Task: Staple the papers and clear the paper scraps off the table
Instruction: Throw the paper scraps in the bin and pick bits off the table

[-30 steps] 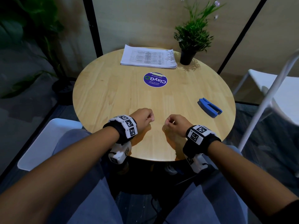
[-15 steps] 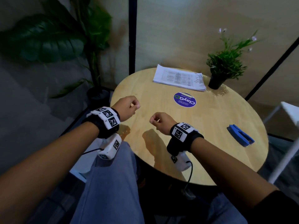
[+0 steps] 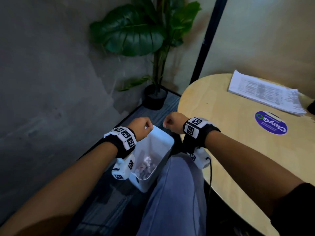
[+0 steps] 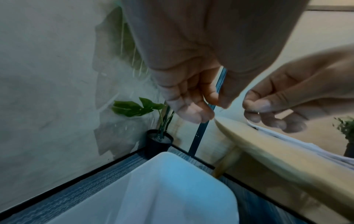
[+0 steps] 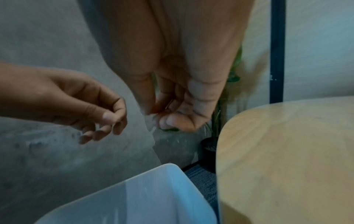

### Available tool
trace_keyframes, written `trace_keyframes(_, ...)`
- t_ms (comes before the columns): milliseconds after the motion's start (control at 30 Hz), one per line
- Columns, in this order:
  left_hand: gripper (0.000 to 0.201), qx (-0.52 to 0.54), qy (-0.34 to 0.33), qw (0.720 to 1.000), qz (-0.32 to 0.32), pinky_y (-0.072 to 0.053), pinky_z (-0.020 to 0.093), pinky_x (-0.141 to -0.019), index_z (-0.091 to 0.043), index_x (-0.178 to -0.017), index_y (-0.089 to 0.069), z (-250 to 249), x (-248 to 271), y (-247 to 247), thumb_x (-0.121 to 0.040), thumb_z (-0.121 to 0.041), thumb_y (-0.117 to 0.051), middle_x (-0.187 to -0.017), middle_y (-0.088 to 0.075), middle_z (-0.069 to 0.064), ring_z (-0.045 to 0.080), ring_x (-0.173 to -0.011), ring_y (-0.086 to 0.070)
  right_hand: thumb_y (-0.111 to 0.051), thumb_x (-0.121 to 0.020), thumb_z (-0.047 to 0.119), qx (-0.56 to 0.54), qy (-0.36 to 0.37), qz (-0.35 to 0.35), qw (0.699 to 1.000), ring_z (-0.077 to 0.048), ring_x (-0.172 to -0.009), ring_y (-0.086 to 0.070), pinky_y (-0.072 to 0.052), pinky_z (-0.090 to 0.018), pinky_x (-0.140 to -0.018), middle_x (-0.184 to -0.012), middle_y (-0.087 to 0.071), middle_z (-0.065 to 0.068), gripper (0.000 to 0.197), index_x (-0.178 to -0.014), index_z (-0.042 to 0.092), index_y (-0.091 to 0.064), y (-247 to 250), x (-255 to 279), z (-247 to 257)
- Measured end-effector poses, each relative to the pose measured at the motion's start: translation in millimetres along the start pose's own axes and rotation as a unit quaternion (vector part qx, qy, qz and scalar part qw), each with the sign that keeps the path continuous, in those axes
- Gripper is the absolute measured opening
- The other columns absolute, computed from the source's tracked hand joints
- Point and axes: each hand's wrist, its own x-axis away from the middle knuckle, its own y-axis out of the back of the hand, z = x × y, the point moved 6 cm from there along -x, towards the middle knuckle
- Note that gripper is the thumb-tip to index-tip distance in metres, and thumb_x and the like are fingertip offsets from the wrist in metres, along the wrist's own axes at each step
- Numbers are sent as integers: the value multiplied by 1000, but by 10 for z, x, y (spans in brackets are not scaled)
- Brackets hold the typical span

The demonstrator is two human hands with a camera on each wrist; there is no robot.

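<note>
Both hands are curled in a pinch over the white bin. The left hand presses thumb to fingertips around a tiny white paper scrap, seen as a pale sliver between its fingers in the right wrist view. The right hand likewise pinches a small white scrap that hangs just below its thumb and forefinger. The two hands sit close together but apart, the left above the far rim of the bin, the right just beside it, off the table's left edge. The bin stands on the floor between the person's knee and the grey wall, with crumpled paper scraps lying in its bottom. To the right, on the round wooden table, a stack of printed papers lies at the far side, with a round purple sticker nearer. A large-leafed potted plant stands in the far corner.
</note>
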Motion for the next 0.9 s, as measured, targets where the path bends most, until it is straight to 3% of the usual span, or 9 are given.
trace_keyframes(200, 14, -7, 3, 1000, 30, -44, 22, -75, -5, -90, -69, 212, -83, -172, -85, -13, -59, -98, -72, 8, 20, -87, -63, -68, -81, 9, 18, 1, 55, 998, -11, -77, -61, -50, -22, -65, -93, -74, -5, 7, -83, 12, -74, -79, -238, 8)
trace_keyframes(333, 9, -17, 5, 1000, 21, -43, 19, -70, -5, -84, -71, 242, -119, -177, -79, -11, -66, -91, -73, 8, 10, -72, -56, -82, -69, 21, 20, -8, 40, 999, -6, -62, -60, -49, -18, -60, -67, -68, 4, 11, -72, 15, -73, -138, -334, -24)
trace_keyframes(467, 16, -22, 19, 999, 39, -45, 17, -66, -5, -90, -72, 272, -130, -192, -84, -1, -58, -90, -73, 7, 3, -54, -52, -62, -85, 2, -19, -15, 64, 998, -20, -66, -65, -57, -26, -63, -75, -69, -5, 13, -89, 6, -73, -224, -361, -16)
trace_keyframes(533, 34, -19, 34, 998, 59, -50, 20, -74, -7, -103, -71, 295, -133, -235, -86, 8, -45, -100, -73, 9, 10, -65, -61, -56, -87, -5, 3, -2, 72, 997, -24, -82, -68, -57, -25, -71, -86, -68, -10, 23, -100, 4, -72, -252, -375, 11)
trace_keyframes(600, 35, -11, 48, 997, 62, -51, 20, -75, -6, -108, -69, 323, -137, -253, -86, 8, -46, -102, -73, 10, 16, -70, -65, -57, -85, -6, -5, -2, 75, 997, -24, -79, -69, -56, -22, -69, -88, -70, -15, 22, -99, 2, -72, -250, -375, 13)
trace_keyframes(667, 21, 0, 78, 995, 67, -54, 22, -64, -3, -97, -71, 354, -137, -271, -86, 3, -54, -89, -73, 10, 15, -56, -63, -67, -82, 4, -1, -13, 84, 996, -19, -62, -66, -55, -22, -59, -76, -71, -13, 8, -87, 3, -74, -246, -362, 9)
trace_keyframes(733, 11, -20, 92, 993, 78, -52, 22, -54, -3, -78, -71, 358, -130, -273, -85, -9, -64, -70, -71, 7, 13, -46, -62, -72, -81, 24, 32, -10, 67, 997, -10, -46, -61, -51, -21, -55, -60, -68, -4, 18, -73, 9, -72, -208, -353, 17)
trace_keyframes(800, 32, -47, 90, 993, 68, -45, 18, -48, -6, -61, -62, 357, -144, -267, -86, -26, -64, -53, -64, 3, 4, -33, -53, -61, -88, 36, 56, -8, 51, 997, -2, -36, -54, -47, -20, -53, -54, -64, 1, 31, -70, 12, -69, -187, -330, 11)
trace_keyframes(900, 27, -61, 90, 994, 32, -39, 18, -45, -12, -71, -54, 321, -142, -239, -93, -28, -55, -51, -58, 1, 8, -32, -49, -60, -88, 16, 52, -1, 59, 997, -11, -66, -68, -56, -27, -73, -81, -74, -7, 14, -93, 10, -72, -178, -293, 31)
